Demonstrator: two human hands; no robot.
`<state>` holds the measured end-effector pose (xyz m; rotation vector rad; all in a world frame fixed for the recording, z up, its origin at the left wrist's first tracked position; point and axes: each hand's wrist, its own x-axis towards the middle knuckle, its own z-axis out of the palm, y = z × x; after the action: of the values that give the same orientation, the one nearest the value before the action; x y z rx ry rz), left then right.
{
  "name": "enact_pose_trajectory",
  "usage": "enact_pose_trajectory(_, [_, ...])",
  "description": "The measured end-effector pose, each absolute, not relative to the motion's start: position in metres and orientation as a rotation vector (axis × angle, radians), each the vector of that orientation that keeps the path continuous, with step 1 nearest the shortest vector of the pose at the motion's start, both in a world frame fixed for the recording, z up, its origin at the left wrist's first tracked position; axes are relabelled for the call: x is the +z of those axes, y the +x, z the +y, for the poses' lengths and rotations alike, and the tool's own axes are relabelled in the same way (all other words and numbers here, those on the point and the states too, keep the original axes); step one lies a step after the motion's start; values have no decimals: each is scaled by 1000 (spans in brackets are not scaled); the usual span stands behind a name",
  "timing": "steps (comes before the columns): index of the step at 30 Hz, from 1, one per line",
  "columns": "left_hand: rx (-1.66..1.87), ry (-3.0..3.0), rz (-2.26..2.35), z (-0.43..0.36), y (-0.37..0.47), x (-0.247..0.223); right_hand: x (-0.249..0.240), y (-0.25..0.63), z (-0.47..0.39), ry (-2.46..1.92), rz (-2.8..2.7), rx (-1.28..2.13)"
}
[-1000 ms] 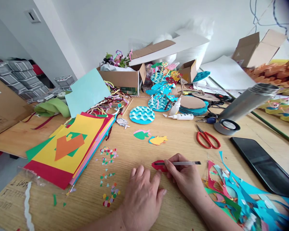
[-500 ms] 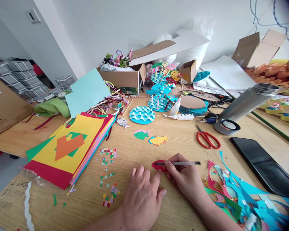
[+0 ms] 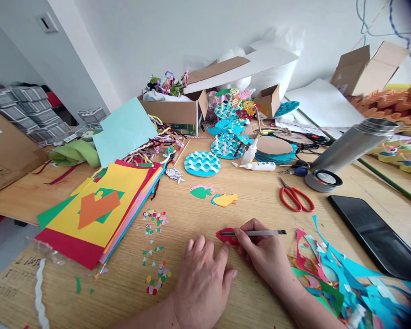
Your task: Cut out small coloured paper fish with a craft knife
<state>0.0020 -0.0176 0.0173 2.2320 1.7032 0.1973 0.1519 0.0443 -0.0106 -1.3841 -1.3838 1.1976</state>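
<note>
A small red paper cutout [image 3: 225, 236] lies on the wooden table, partly covered by fingers. My right hand [image 3: 260, 246] is closed round a slim grey pen [image 3: 265, 232], whose dark tip rests over the cutout's left part. My left hand [image 3: 203, 278] lies palm down, its fingers apart, with the index fingertip at the cutout's lower edge. Farther back are a green paper fish [image 3: 201, 192] over a pink one and a yellow paper fish [image 3: 225, 200] over others. Bits of coloured confetti [image 3: 157, 274] are scattered left of my left hand.
Red-handled scissors [image 3: 296, 198], a black phone [image 3: 373, 233] and paper scraps [image 3: 345, 274] lie on the right. A metal flask [image 3: 352, 144] leans behind them. Coloured paper sheets [image 3: 102, 214] are stacked left. Glue bottles [image 3: 260, 166] and a wavy blue disc [image 3: 202, 163] sit toward the back.
</note>
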Motion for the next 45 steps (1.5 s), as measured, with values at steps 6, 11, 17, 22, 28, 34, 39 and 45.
enact_pose_trajectory(6, [214,2238,1705,-19,2,15,-11,152,45,-1403,-1387,1187])
enact_pose_trajectory(11, [217,2235,1699,-17,2,16,-12,152,45,-1401,-1387,1194])
enact_pose_trajectory(17, [221,2236,1703,-17,2,16,-13,152,45,-1396,-1375,1191])
enact_pose_trajectory(22, [215,2233,1695,-17,2,16,-12,152,44,-1391,-1369,1190])
enact_pose_trajectory(28, [211,2234,1706,-16,2,16,-11,153,45,-1394,-1394,1201])
enact_pose_trajectory(34, [207,2240,1702,-17,2,15,-11,152,44,-1394,-1388,1208])
enact_pose_trajectory(39, [211,2240,1701,-18,3,15,-10,151,44,-1380,-1367,1225])
enact_pose_trajectory(45, [199,2227,1707,-17,3,15,-12,153,45,-1381,-1397,1207])
